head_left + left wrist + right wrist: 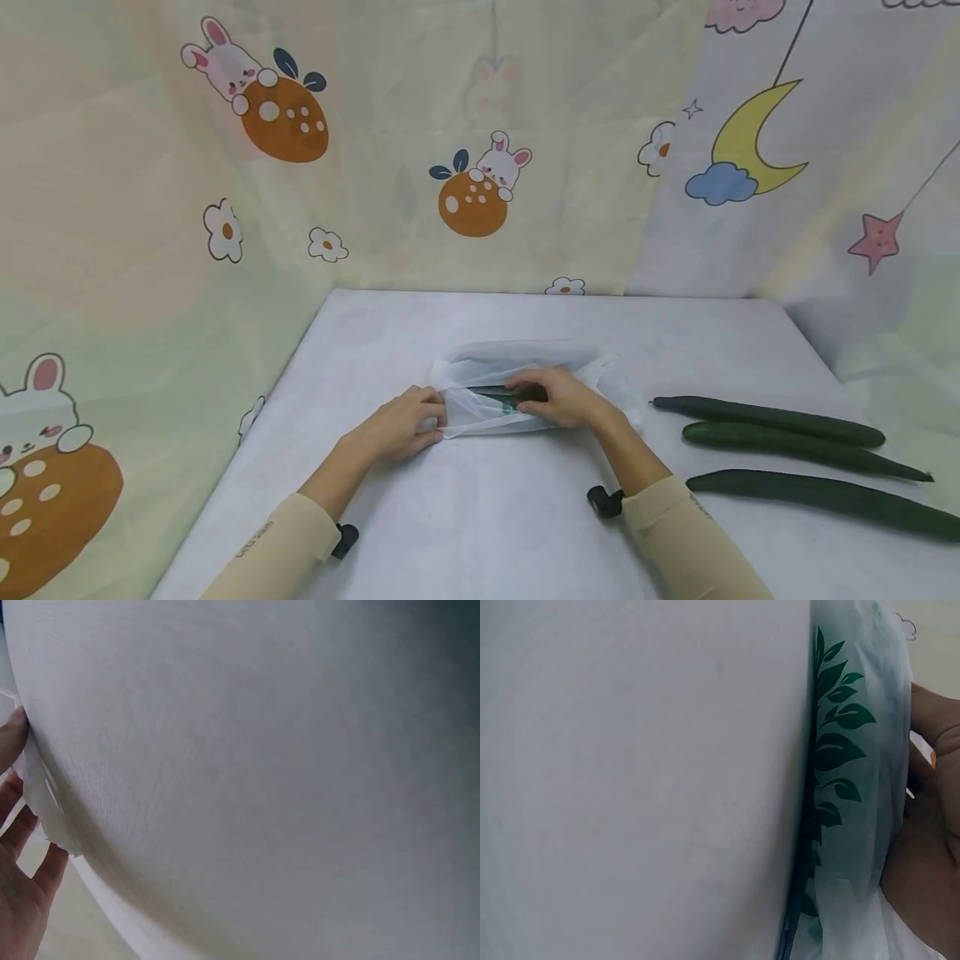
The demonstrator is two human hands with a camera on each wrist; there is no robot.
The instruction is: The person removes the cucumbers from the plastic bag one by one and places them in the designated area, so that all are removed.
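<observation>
A thin white plastic bag (pixel 480 421) lies on its side on the table, its opening spread; green leaf prints show on it in the right wrist view. Inside the opening is a dark green cucumber (pixel 487 390), partly hidden by the plastic. My left hand (pixel 401 421) pinches the left edge of the bag between thumb and fingers. The right hand (pixel 558 398) reaches into the opening and grips the cucumber with curled fingers. In the left wrist view, the left fingers (pixel 49 870) hold a fold of the bag.
To the right of the bag lie three long cucumbers (pixel 780 421), side by side and pointing roughly the same way. A white cloth covers the table (pixel 465 517). Curtains (pixel 390 125) with rabbit, flower and moon prints hang behind and on both sides.
</observation>
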